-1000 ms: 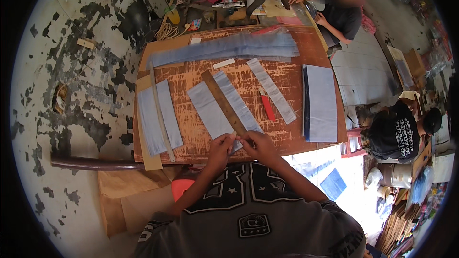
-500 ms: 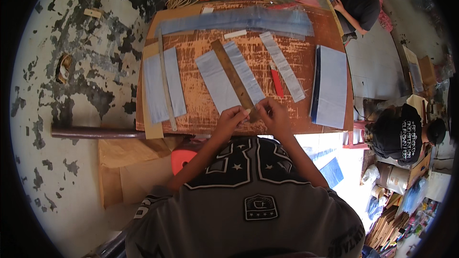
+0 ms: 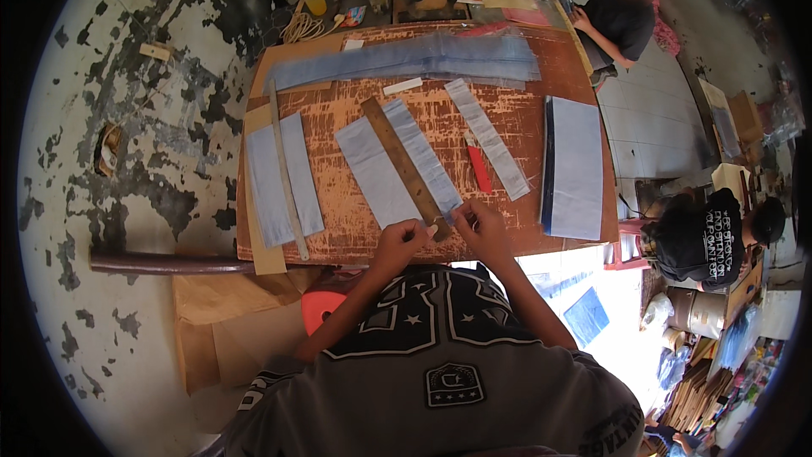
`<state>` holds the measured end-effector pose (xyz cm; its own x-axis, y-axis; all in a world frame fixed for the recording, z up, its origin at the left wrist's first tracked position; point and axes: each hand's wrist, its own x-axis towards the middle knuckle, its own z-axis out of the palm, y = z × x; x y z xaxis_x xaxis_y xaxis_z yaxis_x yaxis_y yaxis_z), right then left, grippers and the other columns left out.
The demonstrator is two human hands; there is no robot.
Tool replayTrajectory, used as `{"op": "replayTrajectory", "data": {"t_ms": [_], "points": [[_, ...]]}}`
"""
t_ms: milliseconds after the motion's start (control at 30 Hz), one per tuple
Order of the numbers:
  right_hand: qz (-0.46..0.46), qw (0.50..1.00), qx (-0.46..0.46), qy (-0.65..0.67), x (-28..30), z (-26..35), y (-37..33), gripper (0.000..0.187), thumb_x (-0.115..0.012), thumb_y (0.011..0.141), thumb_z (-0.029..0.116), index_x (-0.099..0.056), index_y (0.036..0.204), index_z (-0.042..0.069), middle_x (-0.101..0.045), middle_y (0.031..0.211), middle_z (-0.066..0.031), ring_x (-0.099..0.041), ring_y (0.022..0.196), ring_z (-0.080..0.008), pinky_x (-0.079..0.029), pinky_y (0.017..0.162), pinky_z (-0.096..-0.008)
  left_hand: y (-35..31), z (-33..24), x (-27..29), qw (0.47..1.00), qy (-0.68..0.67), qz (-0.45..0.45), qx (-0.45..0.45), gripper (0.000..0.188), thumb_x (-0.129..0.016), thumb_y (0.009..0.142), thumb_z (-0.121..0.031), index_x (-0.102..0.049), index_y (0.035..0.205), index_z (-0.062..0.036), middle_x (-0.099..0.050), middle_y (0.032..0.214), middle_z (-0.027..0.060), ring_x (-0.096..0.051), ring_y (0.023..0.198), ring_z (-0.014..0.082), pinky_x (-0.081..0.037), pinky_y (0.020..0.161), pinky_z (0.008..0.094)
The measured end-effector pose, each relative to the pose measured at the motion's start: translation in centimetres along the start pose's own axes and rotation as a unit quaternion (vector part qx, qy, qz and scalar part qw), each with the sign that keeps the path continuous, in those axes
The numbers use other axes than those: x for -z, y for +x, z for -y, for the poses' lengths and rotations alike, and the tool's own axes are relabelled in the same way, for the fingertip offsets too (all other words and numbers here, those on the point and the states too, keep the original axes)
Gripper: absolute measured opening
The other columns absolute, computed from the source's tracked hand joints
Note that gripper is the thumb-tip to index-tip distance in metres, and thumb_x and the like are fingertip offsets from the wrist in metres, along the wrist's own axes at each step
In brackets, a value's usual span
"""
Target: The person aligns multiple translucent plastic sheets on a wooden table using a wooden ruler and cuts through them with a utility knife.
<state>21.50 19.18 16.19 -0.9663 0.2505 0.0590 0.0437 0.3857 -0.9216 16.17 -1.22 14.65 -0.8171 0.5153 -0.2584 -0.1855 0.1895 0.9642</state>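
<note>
A pale blue plastic sheet (image 3: 381, 175) lies slanted at the middle of the table, with a brown flat strip (image 3: 397, 151) on top of it. To the strip's right, a narrow part of the sheet stays visible. At the strip's near end, my left hand (image 3: 402, 243) is closed, its thumb tip by the strip; what it pinches is too small to make out. Just to the right, my right hand (image 3: 480, 227) has finger and thumb together at the near right corner of the sheet.
At the left, a metal ruler (image 3: 288, 178) lies over pale blue sheets (image 3: 264, 179). Right of centre are a narrow pale strip (image 3: 489, 140) and a red cutter (image 3: 480, 167). A sheet stack (image 3: 577, 169) lies far right, long clear plastic (image 3: 406, 59) at the back. Two people are to the right.
My hands have drawn slightly apart at the strip's near end. The whole view has shifted, so the table appears lower. The strip and sheets keep their places on the table.
</note>
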Motion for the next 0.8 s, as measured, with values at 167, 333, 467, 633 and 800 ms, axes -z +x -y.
{"op": "replayTrajectory", "data": {"t_ms": [167, 333, 467, 633, 800], "points": [[0.020, 0.999, -0.040, 0.000, 0.1, -1.8, 0.2, 0.023, -0.069, 0.093, 0.020, -0.062, 0.086, 0.000, -0.063, 0.065, -0.0103, -0.059, 0.055, -0.0183, -0.046, 0.054, -0.0339, 0.2, 0.7, 0.2, 0.999, 0.035, -0.017, -0.025, 0.039, -0.070, 0.097, -0.022, -0.054, 0.069, -0.0006, -0.048, 0.062, -0.0042, -0.040, 0.063, 0.0051, -0.036, 0.058, 0.0261], [0.024, 0.998, -0.056, -0.023, -0.5, -3.3, 0.4, 0.023, -0.071, 0.094, 0.020, -0.063, 0.087, -0.001, -0.063, 0.070, -0.0087, -0.057, 0.058, -0.0133, -0.045, 0.055, -0.0316, 0.4, 0.2, 0.3, 0.998, 0.046, -0.017, -0.028, 0.041, -0.070, 0.097, -0.020, -0.048, 0.068, -0.0015, -0.041, 0.062, -0.0056, -0.035, 0.064, 0.0052, -0.033, 0.057, 0.0263], [0.024, 0.997, -0.076, -0.027, -1.0, -3.4, 0.2, 0.028, -0.068, 0.094, 0.027, -0.063, 0.087, 0.001, -0.064, 0.068, -0.0132, -0.063, 0.059, -0.0247, -0.047, 0.058, -0.0388, 0.4, 0.9, 0.4, 0.999, 0.037, -0.013, -0.027, 0.040, -0.070, 0.096, -0.021, -0.049, 0.068, -0.0013, -0.042, 0.062, -0.0054, -0.036, 0.063, 0.0051, -0.033, 0.057, 0.0259], [0.025, 0.997, -0.061, -0.046, -1.2, -3.8, 0.0, 0.027, -0.068, 0.093, 0.028, -0.064, 0.088, 0.002, -0.066, 0.070, -0.0152, -0.066, 0.064, -0.0314, -0.049, 0.060, -0.0427, 0.5, 1.8, 0.6, 0.999, 0.031, -0.010, -0.026, 0.038, -0.070, 0.096, -0.020, -0.051, 0.069, -0.0007, -0.043, 0.061, -0.0052, -0.036, 0.062, 0.0052, -0.032, 0.056, 0.0262], [0.002, 0.998, -0.041, -0.048, -1.9, -6.1, -0.6, 0.025, -0.071, 0.092, 0.023, -0.064, 0.088, 0.000, -0.063, 0.066, -0.0120, -0.061, 0.057, -0.0206, -0.047, 0.056, -0.0356, 0.5, 1.7, 0.6, 0.997, 0.067, -0.004, -0.040, 0.035, -0.071, 0.095, -0.023, -0.057, 0.072, 0.0003, -0.048, 0.060, -0.0037, -0.040, 0.061, 0.0054, -0.036, 0.056, 0.0265]]}}
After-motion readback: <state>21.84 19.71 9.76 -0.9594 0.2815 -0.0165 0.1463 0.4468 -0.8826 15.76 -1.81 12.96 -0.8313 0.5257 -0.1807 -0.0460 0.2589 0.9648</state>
